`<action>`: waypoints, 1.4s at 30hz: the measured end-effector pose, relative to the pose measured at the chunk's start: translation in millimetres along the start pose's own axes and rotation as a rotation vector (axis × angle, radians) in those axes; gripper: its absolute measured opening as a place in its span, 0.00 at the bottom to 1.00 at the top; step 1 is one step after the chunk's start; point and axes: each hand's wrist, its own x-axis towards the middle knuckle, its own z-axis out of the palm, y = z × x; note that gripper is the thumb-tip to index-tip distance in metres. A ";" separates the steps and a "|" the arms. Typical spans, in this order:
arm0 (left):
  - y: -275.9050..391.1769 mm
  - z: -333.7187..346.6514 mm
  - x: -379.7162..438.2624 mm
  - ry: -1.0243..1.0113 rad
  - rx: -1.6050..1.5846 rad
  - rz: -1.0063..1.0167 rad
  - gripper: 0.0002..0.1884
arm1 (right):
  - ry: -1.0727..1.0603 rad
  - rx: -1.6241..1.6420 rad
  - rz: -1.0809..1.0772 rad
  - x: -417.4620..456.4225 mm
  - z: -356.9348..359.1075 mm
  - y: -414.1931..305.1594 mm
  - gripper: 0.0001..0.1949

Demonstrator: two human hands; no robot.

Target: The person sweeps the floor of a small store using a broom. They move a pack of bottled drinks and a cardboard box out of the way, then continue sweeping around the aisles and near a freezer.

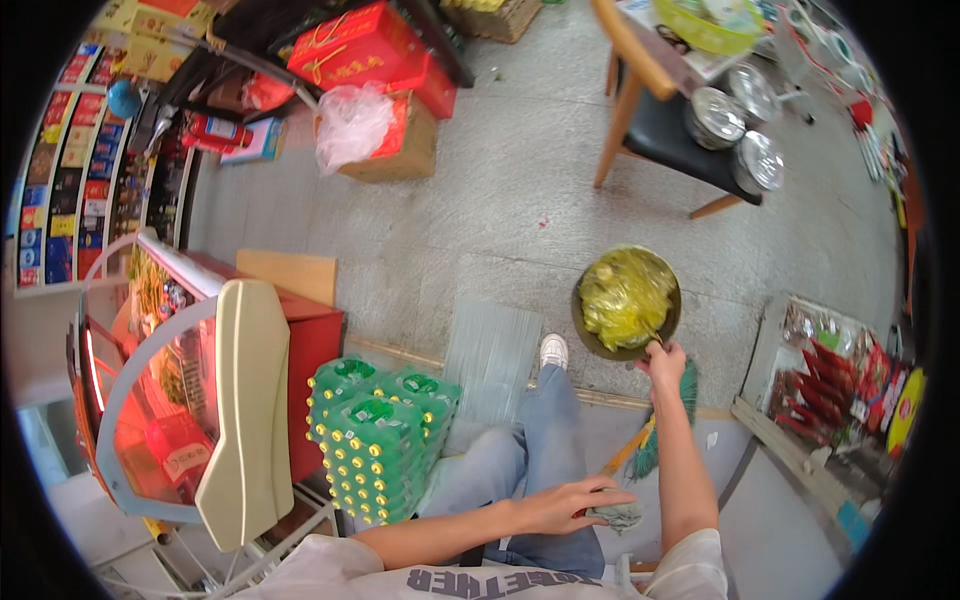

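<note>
My right hand (665, 365) grips the near rim of a round dark waste bin (676, 319). A yellow-green plastic bag (626, 298) lines the bin and bulges at its mouth. Low before my body, my left hand (574, 504) has its fingers closed over a crumpled grey cloth (616, 514). The orange handle (634, 448) of a broom runs up to this hand; whether the fingers also grip it is hidden. The broom's teal bristles (646, 459) show beside and partly behind my right forearm.
Green bottle packs (375, 435) with yellow caps stand left of my legs, beside a glass display case (251, 405). A black-seated chair (660, 139) bears several foil-covered bowls. At right stands a tray of packets (832, 375). A cardboard box (409, 154) sits farther ahead.
</note>
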 end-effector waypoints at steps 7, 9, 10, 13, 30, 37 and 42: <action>-26.4 -70.2 0.7 -0.005 -0.062 -0.041 0.30 | -0.121 -0.438 -0.071 21.2 192.7 -53.7 0.13; -45.6 -71.4 -3.8 0.018 -0.005 0.052 0.29 | -0.126 -0.599 -0.052 25.2 253.0 -54.1 0.20; -52.2 -78.0 -4.4 -0.003 -0.025 0.075 0.29 | -0.103 -0.646 -0.094 40.7 281.6 -38.0 0.21; -96.2 -76.9 -1.3 0.107 0.000 0.223 0.29 | -0.186 -0.713 -0.128 35.0 381.4 -33.9 0.19; -111.6 -201.9 -98.2 0.018 -0.242 0.010 0.21 | -0.756 -0.446 -0.174 -2.6 634.2 -29.4 0.40; -79.9 -227.5 -74.8 0.023 0.053 -0.142 0.24 | -0.638 -0.173 -0.270 -7.0 356.5 -72.6 0.22; -39.2 -203.5 -29.9 -0.084 0.296 -0.023 0.28 | -0.115 0.382 -0.181 -70.8 92.8 -30.1 0.17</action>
